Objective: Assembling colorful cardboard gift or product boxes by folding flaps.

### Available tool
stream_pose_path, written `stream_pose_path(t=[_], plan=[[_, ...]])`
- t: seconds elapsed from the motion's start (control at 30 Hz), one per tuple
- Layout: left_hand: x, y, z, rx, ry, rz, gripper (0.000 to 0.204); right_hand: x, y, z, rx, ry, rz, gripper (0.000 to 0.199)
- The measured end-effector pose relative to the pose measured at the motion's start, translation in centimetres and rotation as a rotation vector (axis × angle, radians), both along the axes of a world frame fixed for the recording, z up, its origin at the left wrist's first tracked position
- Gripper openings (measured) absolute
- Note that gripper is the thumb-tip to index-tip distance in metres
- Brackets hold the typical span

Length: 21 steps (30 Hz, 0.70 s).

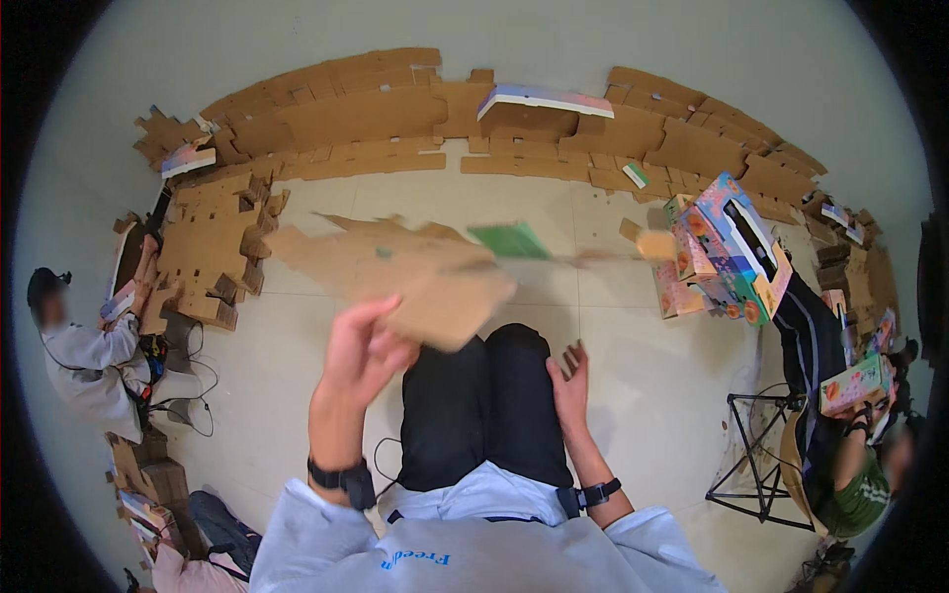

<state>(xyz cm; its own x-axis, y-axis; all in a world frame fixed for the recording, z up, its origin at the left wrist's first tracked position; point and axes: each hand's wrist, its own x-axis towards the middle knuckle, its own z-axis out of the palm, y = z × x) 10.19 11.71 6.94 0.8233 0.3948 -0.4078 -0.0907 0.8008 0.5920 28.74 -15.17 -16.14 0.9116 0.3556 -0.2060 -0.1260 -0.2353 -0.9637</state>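
Okay, I saw the left hand with fingers clamped on a flat brown cardboard sheet jutting beyond their tips; the right hand had fingers apart, empty! That one-edge pinch, I judged, risked slippage.

Downward fisheye view from the head

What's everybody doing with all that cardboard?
The person in the middle holds a flat piece of brown cardboard up in the left hand, above the floor; it looks blurred. The right hand holds nothing, its fingers spread beside the right knee. Colourful printed cartons are piled to the right, and flattened brown cardboard lines the far wall. Over on the right, someone in a green shirt has a hand at another carton.
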Motion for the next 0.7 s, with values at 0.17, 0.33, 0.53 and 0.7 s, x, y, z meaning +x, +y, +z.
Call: stream_pose_path(t=[0.17, 0.33, 0.53, 0.7], plan=[[-10.2, -7.6, -0.6, 0.223, 0.639, 0.320, 0.028, 2.6, -7.1, 2.8, -0.149, -0.213, 0.164, 0.081], [-18.6, -8.8, -0.6, 0.626, 0.548, 0.245, 0.037, -0.3, -12.2, 9.1, -0.293, -0.665, 0.293, 0.083], [-17.0, -5.2, -5.6, 1.318, 0.765, 0.318, 0.013, 1.1, -7.7, 12.4, 0.035, -0.539, 0.233, 0.088], [-9.0, -2.0, -13.0, 1.230, 0.618, 0.178, 0.069, 5.9, -2.3, 8.8, -0.130, -0.421, 0.413, 0.088]])
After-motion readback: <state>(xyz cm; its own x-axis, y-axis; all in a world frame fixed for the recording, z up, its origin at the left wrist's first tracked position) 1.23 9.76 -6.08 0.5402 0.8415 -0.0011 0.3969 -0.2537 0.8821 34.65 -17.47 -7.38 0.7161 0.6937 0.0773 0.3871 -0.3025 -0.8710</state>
